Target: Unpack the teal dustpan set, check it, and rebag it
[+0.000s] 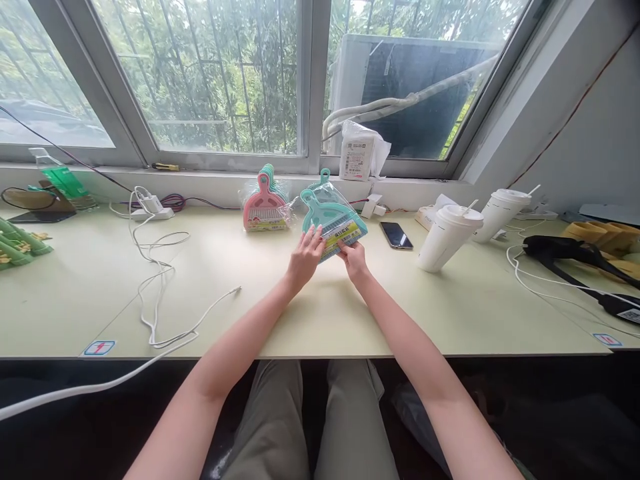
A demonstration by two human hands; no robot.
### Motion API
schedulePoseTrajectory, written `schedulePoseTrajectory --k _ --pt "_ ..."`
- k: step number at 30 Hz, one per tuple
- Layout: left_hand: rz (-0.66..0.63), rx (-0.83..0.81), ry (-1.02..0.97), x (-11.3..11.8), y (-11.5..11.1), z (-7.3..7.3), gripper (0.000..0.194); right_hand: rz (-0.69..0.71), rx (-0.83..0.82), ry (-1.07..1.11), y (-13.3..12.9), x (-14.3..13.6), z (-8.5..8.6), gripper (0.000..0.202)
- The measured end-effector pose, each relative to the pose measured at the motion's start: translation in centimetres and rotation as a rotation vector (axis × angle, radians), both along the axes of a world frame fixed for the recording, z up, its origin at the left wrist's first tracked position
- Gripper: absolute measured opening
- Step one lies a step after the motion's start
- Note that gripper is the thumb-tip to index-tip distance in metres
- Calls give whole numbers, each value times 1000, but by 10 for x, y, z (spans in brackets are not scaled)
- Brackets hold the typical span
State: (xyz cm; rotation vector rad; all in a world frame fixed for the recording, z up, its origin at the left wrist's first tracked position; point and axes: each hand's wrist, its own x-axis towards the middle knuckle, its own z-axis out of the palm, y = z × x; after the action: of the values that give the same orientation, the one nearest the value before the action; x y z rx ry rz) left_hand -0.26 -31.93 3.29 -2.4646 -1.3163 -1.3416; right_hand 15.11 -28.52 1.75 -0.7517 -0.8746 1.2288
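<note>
Far left of the pink pack (265,207) stands a bottle (65,179) with a green band; nearer on that side, a white power strip (154,213) lies on the desk (280,327). The pink pack, clear-wrapped, shows a pink dustpan in front, with teal ring handles lined up behind. Just right of it, the left hand (307,252) has its fingers laid over the front of the teal pack (327,217); its thumb is hidden, so I cannot tell whether this grip is clamped. The teal pack is near the pink pack's right side, tilted, its ring handle toward the upper left. Pale bristles lie across the teal dustpan above a yellow-green label with dark print, and clear wrap glints at its back, where another teal ring handle shows. The right hand (354,259) has its grip clamped on the teal pack's lower edge, thumb in front. Further right of the pink pack lie a dark phone (397,235), then two white cups (447,237).
</note>
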Motion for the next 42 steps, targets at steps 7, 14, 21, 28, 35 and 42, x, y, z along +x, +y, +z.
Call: schedulePoseTrajectory --k 7,14,21,28,35,42 --pt "-3 35 11 -1 -1 1 41 46 5 -53 -3 -3 0 33" --pt "111 70 79 3 1 -4 39 103 17 -127 0 -2 1 39" --pt "96 86 110 8 -7 4 42 117 24 -154 -1 4 3 44" --pt "138 56 60 10 -10 13 38 290 64 -257 -12 -1 7 48" --pt "123 -11 146 2 -5 12 47 313 74 -295 -17 -5 7 51" --pt "153 2 192 5 -3 8 55 280 80 -285 -16 -6 7 53"
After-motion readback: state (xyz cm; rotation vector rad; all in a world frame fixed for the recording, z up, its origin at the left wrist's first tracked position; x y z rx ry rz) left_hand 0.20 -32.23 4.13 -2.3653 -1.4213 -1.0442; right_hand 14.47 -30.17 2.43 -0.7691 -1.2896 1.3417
